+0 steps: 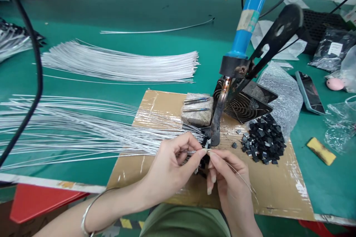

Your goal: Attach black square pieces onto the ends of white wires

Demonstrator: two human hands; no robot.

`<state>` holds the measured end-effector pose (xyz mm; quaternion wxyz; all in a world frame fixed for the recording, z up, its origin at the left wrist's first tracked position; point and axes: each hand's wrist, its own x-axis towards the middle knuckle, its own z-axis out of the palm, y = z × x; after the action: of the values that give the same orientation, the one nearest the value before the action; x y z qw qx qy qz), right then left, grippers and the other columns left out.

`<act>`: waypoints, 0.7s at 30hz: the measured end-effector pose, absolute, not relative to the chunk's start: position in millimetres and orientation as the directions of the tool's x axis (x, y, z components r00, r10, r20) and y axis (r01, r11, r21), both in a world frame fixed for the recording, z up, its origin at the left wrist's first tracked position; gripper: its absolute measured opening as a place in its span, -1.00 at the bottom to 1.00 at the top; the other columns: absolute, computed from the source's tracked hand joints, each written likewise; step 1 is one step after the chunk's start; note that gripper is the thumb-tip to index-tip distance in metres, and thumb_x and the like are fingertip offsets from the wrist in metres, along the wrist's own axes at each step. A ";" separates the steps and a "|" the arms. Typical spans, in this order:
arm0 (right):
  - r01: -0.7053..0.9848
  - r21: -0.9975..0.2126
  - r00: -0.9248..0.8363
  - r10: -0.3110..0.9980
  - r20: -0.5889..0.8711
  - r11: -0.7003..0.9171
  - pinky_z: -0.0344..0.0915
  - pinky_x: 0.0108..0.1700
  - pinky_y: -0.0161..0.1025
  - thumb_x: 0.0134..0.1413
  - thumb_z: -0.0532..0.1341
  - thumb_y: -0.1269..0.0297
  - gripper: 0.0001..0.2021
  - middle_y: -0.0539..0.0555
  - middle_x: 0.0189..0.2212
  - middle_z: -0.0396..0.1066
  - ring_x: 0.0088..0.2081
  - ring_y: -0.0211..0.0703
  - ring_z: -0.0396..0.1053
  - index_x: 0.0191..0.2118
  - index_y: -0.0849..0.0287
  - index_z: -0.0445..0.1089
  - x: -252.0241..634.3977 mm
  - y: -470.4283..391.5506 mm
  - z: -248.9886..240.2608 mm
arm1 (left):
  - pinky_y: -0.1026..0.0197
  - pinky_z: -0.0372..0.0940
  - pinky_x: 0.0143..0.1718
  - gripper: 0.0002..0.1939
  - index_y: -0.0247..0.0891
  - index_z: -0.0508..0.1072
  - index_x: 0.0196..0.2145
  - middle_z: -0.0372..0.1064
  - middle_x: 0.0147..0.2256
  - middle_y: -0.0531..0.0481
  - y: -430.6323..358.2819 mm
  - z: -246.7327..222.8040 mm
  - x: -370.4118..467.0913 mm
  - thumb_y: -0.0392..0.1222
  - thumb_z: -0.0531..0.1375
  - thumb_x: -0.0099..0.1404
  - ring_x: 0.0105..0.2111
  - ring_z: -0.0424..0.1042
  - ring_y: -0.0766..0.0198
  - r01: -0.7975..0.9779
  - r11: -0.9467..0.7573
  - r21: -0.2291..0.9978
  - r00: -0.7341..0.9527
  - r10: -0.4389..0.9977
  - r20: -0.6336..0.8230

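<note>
Green worktop (167,3), taped cardboard (278,185): left hand (169,166) pinches a white wire (83,144), right hand (230,185) grips solder wire (244,181) beneath the soldering iron (250,18)

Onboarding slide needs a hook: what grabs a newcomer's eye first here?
The blue-handled soldering iron slanting down at centre right, its tip over the cardboard sheet. Fans of white wires spread over the green table to the left. In front, left hand and right hand pinch together at a thin wire.
</note>
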<state>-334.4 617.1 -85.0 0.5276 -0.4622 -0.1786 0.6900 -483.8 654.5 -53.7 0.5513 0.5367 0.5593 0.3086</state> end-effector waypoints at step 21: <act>-0.600 -0.696 -0.031 0.880 -0.474 -0.395 0.34 -0.69 -0.53 0.06 0.48 0.16 -0.83 -0.06 -0.57 0.40 -0.67 -0.45 0.24 -0.33 0.16 0.68 -337.2 616.2 -85.0 | 0.31 -0.11 -0.62 -0.80 -0.26 0.40 -0.42 0.22 -0.61 0.15 648.9 -60.0 -481.3 -0.17 0.19 0.37 -0.63 -0.05 0.42 0.319 0.132 0.939 0.156 0.969 -0.189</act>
<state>-337.2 616.2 -85.0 0.5277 -0.4541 -0.1544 0.7011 -481.3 648.9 -60.0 0.5000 0.5729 0.5620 0.3254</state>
